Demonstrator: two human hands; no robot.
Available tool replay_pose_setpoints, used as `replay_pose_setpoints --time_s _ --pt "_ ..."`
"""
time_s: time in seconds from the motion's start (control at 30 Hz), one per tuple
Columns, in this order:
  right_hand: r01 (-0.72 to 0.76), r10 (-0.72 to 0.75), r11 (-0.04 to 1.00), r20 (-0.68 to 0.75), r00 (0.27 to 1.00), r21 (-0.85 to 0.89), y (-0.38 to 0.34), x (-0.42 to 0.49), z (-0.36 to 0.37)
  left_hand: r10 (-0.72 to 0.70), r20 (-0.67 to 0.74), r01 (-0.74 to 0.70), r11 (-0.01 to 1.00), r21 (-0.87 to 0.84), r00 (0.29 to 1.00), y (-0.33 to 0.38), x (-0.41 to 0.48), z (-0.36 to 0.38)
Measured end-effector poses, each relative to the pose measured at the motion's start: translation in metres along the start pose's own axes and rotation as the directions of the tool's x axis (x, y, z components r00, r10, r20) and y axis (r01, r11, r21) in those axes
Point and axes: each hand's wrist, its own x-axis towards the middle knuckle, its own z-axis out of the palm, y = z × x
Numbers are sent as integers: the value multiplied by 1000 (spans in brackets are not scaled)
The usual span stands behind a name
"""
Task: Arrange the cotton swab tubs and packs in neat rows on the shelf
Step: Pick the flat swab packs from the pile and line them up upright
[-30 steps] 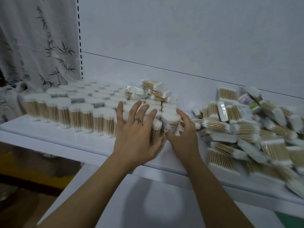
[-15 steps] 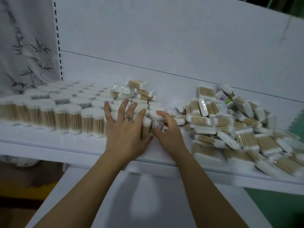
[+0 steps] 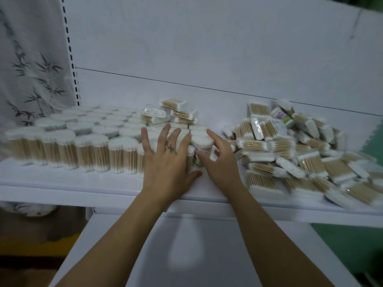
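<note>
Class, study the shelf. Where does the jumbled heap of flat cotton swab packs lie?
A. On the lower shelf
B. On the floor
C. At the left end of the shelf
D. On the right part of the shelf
D: the heap of flat packs sprawls over the right part of the shelf, while the upright tubs stand in rows on its left part.

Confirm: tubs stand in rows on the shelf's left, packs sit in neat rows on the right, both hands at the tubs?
No. The head view shows the packs on the right in a loose heap, not neat rows. Rest holds: tubs in rows on the shelf's left, left hand and right hand at them.
</note>
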Motion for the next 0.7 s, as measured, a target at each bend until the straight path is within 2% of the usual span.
replay_pose_setpoints --time_s 0.2,0.37,0.5,0.7 --pt "67 -71 995 -56 996 -72 -15 -14 -22 63 -59 -68 995 -77 996 4 4 -8" --pt "123 -148 956 -75 986 -268 -23 -11 -67 155 -157 -175 977 -123 975 26 21 -20" --pt "134 -169 878 -35 985 -459 -16 -7 -108 182 -160 -211 960 -185 970 55 37 -18" --pt "-10 66 772 63 996 -635 -7 6 -172 238 -88 -254 913 -320 967 111 66 -11"
